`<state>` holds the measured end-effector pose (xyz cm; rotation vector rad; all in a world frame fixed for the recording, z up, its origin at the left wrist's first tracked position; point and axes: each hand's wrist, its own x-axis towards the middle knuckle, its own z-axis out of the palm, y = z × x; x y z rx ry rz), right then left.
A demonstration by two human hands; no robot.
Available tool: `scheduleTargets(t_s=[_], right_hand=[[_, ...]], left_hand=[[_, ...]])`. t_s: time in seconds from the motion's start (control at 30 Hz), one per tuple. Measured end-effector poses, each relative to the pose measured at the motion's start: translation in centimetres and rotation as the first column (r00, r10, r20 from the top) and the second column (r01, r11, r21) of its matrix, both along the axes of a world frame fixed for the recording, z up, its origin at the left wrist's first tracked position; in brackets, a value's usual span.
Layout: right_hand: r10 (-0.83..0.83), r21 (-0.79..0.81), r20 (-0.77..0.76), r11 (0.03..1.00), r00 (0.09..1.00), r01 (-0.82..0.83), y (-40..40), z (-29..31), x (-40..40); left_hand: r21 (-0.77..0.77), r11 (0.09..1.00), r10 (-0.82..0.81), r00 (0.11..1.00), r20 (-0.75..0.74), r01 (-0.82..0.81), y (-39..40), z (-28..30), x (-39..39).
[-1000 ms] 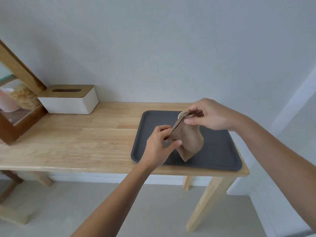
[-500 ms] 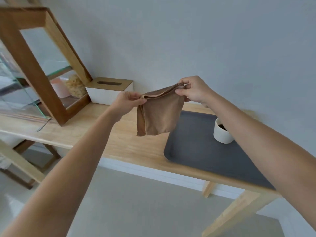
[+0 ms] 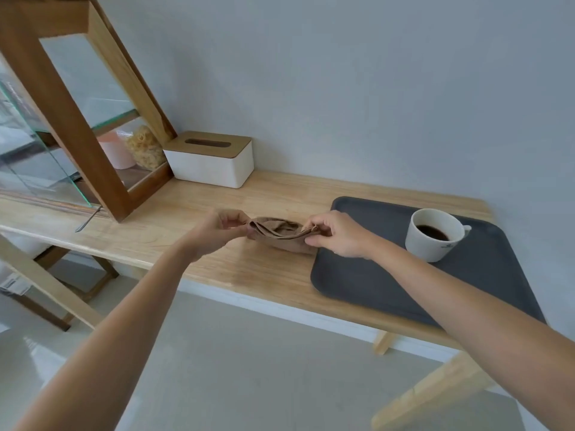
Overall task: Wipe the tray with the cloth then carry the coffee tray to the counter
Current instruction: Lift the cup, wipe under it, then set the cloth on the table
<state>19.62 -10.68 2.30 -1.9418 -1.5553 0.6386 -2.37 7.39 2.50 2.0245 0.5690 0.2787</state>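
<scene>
A brown cloth [image 3: 280, 233] lies bunched low over the wooden table [image 3: 236, 269], just left of the dark grey tray [image 3: 373, 284]. My left hand [image 3: 222, 227] pinches its left end and my right hand [image 3: 337, 233] pinches its right end, at the tray's left rim. A white cup of black coffee [image 3: 434, 233] stands upright on the tray's far half, to the right of my right hand. My right forearm crosses the tray's near corner and hides part of it.
A white tissue box with a wooden lid [image 3: 210, 158] sits at the back of the table. A wood-and-glass cabinet [image 3: 71, 119] with a pink cup and a jar inside stands at the left, its glass door ajar. The wall runs close behind.
Both hands have lowered the cloth from hanging spread in the air down to the table beside the tray, where it now bunches. The view has shifted left and down.
</scene>
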Motion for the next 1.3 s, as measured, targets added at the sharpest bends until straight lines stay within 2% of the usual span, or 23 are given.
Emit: scheduleTargets(t_s=[0.07, 0.13, 0.2, 0.3, 0.37, 0.43, 0.47, 0.53, 0.6, 0.7, 0.83, 1.0, 1.13, 1.23, 1.3], right_hand=[[-0.014, 0.046, -0.164, 0.999, 0.986, 0.022, 0.1, 0.9, 0.0], [-0.048, 0.125, -0.301, 0.988, 0.952, 0.089, 0.9, 2.2, 0.3], [-0.092, 0.128, -0.369, 0.981, 0.925, 0.149, 2.4, 2.4, 0.5], [-0.257, 0.015, -0.362, 0.959, 0.896, 0.281, 4.6, 0.5, 0.0], [-0.366, 0.014, -0.235, 0.925, 0.900, 0.380, 5.1, -0.7, -0.7], [-0.398, 0.096, -0.037, 0.912, 0.917, 0.400, 4.8, -1.6, -1.3], [-0.361, 0.140, 0.041, 0.925, 0.932, 0.352, 4.5, -2.0, -1.3], [-0.210, 0.156, 0.185, 0.971, 0.960, 0.183, 3.9, -2.3, -1.4], [-0.091, 0.082, 0.273, 0.994, 0.958, 0.071, 3.1, -2.8, -1.2], [-0.020, -0.019, 0.298, 0.999, 0.954, 0.027, 2.1, -3.2, -1.8], [0.017, -0.041, 0.373, 0.999, 0.928, -0.001, 1.3, -3.1, -3.1], [0.004, -0.034, 0.435, 0.999, 0.900, 0.012, -0.4, -2.9, -4.9], [0.015, -0.055, 0.432, 0.998, 0.902, 0.010, -0.7, -2.6, -5.6], [0.051, -0.098, 0.399, 0.995, 0.916, -0.013, -1.6, -2.5, -5.1], [0.025, -0.044, 0.374, 0.999, 0.927, -0.010, -3.4, -2.2, -4.2]], left_hand=[[-0.106, 0.994, 0.000, 0.994, 0.110, 0.012, -0.2, 0.5, -0.2], [-0.211, 0.977, 0.075, 0.980, 0.183, -0.035, 0.0, 1.2, 0.3], [-0.275, 0.953, 0.177, 0.971, 0.163, -0.128, 0.6, 1.0, 1.0], [-0.303, 0.905, 0.318, 0.948, 0.020, -0.297, 1.4, -0.3, 2.4], [-0.197, 0.864, 0.464, 0.885, -0.046, -0.463, 1.6, -1.5, 3.1], [0.100, 0.812, 0.583, 0.810, -0.072, -0.575, 1.0, -2.6, 3.4], [0.274, 0.786, 0.587, 0.808, -0.049, -0.554, 0.4, -2.9, 3.4], [0.530, 0.756, 0.489, 0.870, -0.066, -0.385, -1.2, -3.5, 3.2], [0.595, 0.791, 0.335, 0.914, -0.226, -0.143, -2.7, -4.7, 3.3], [0.535, 0.845, 0.229, 0.882, -0.412, 0.031, -3.2, -6.3, 2.7], [0.516, 0.847, 0.154, 0.868, -0.473, 0.131, -2.1, -5.8, 1.5], [0.429, 0.850, -0.034, 0.845, -0.534, 0.305, -1.2, -4.8, -0.5], [0.358, 0.867, -0.093, 0.819, -0.566, 0.346, -0.5, -4.4, -1.8], [0.304, 0.861, -0.107, 0.730, -0.675, 0.407, -0.5, -2.9, -1.0], [0.304, 0.862, -0.106, 0.730, -0.675, 0.406, -1.5, -1.5, 0.9]])
